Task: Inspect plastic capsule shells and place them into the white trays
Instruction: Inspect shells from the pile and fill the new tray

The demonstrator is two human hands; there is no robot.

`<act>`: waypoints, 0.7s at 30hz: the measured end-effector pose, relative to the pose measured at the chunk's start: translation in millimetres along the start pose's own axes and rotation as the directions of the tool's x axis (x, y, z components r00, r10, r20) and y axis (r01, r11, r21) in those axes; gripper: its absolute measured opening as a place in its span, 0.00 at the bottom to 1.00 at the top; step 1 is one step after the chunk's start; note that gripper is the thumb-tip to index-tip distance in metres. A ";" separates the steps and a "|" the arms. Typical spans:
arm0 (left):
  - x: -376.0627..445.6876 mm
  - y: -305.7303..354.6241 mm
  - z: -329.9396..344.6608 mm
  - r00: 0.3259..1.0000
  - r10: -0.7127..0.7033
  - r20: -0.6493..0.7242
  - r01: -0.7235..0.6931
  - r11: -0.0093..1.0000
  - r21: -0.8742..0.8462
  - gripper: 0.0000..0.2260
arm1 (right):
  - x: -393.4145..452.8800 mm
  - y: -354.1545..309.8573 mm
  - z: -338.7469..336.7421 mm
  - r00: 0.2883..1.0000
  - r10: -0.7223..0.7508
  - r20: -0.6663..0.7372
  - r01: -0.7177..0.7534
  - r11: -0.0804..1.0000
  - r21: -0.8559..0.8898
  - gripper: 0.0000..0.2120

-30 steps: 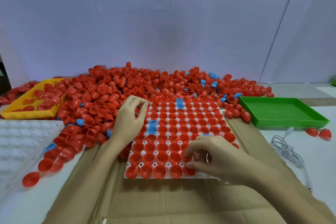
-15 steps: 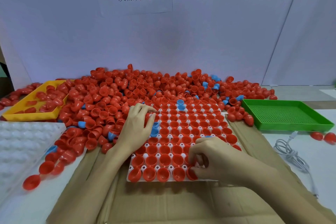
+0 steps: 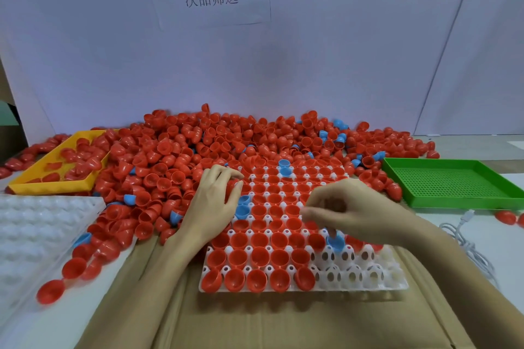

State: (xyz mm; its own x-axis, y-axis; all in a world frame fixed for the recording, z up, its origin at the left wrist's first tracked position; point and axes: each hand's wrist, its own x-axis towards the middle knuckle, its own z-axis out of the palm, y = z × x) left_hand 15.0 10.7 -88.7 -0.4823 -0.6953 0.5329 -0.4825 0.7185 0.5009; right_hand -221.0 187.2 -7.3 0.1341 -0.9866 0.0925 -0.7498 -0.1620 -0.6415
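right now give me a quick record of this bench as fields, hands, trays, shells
left hand: resting on the left edge of the white tray, fingers relaxed
right hand: over the tray's right side, fingers curled; grip unclear
white tray: on cardboard, mostly filled with red shells, near right cells bare
blue shell: under the right hand's fingers
loose shells: red heap with a few blue, behind the tray
yellow tray: far left, holds red shells
green tray: right, no shells visible inside
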 end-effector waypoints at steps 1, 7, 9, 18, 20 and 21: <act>1.0 -0.3 -1.1 1.000 -0.002 -0.009 0.002 1.000 0.000 0.08 | 8.5 5.0 -3.7 0.999 0.005 -0.038 -0.004 0.999 0.036 0.10; 7.2 -7.5 -5.5 0.997 -0.039 -0.066 0.038 0.999 -0.014 0.07 | 50.8 45.3 -14.1 0.957 0.072 -0.282 -0.029 0.988 0.154 0.13; 7.2 -9.4 -4.1 0.997 -0.055 -0.052 0.055 0.998 -0.015 0.07 | 54.1 57.1 -10.0 0.943 0.072 -0.326 -0.008 0.981 0.193 0.13; 35.0 6.7 -0.5 0.995 -0.053 -0.089 0.054 0.998 0.012 0.10 | 51.7 71.2 -7.2 0.915 0.026 -0.404 0.064 0.976 0.209 0.14; 52.4 11.0 4.9 1.000 -0.016 0.015 0.015 0.998 0.064 0.13 | 51.3 70.2 -5.7 0.912 0.015 -0.410 0.080 0.974 0.214 0.14; 61.9 12.2 7.6 0.996 -0.005 0.090 -0.005 0.994 0.109 0.14 | 50.8 70.1 -4.8 0.911 0.014 -0.413 0.085 0.972 0.219 0.14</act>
State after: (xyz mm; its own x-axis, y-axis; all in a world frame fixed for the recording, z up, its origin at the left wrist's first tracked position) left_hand -26.3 -23.7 -54.7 -0.5440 -0.6973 0.4667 -0.5569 0.7161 0.4208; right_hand -269.9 125.7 -43.9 -0.1558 -0.9075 0.3900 -0.5757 -0.2374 -0.7824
